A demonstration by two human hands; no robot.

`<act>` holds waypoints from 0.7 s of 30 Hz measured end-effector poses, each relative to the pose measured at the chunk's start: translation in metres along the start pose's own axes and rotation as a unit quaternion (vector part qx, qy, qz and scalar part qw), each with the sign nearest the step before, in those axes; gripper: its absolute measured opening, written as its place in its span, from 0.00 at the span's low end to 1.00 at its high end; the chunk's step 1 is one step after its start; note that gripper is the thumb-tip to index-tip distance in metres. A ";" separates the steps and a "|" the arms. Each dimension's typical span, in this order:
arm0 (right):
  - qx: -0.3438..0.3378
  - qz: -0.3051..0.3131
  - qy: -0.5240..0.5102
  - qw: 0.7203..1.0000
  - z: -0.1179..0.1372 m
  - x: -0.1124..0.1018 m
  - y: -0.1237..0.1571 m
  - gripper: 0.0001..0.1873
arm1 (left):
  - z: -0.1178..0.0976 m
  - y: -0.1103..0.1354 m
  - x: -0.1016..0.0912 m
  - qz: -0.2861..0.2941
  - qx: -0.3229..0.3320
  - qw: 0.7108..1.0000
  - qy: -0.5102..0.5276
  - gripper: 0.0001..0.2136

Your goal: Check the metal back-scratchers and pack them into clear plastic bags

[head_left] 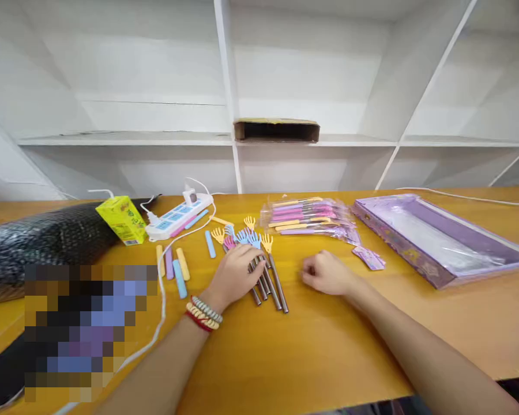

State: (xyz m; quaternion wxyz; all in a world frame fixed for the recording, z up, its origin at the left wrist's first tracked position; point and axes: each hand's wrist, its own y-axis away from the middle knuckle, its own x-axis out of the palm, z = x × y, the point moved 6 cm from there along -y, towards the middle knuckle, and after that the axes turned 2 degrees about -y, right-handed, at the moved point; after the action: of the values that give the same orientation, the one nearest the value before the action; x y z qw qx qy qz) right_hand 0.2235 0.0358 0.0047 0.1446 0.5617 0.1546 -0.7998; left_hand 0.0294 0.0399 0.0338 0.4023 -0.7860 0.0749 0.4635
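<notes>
My left hand (236,271), with beaded bracelets (204,313) at the wrist, lies over a pile of back scratchers, its fingers bent round the metal rods (268,283). How many rods it grips is hidden. Blue claw heads (249,237) and yellow claw heads (267,242) stick out beyond the fingers, beside a partly covered pink one. To the right, my right hand (326,272) rests closed on the table, apart from the pile, with nothing visible in it. Loose coloured handle sleeves (179,279) lie left of the pile.
Bagged back scratchers (307,216) lie behind my hands, near a small purple packet (369,257). An open purple box (450,242) is at right. At left are a power strip (179,216), a yellow drink carton (121,220), a white cable (161,314) and a black bag (47,242).
</notes>
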 end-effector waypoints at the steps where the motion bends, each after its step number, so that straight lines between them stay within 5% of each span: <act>1: 0.003 -0.004 -0.001 1.000 -0.001 -0.001 0.000 0.09 | 0.001 0.000 0.000 -0.002 0.000 1.000 0.001 0.07; 21: 0.008 0.000 -0.055 0.998 -0.006 0.003 0.000 0.10 | -0.004 0.002 -0.005 -0.015 -0.019 1.000 -0.017 0.07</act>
State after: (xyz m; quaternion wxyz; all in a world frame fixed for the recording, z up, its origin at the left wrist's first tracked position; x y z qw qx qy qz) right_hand 0.2273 0.0381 0.0004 0.1490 0.5178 0.1399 -0.8307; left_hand 0.0283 0.0348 0.0375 0.3949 -0.7866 0.0475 0.4723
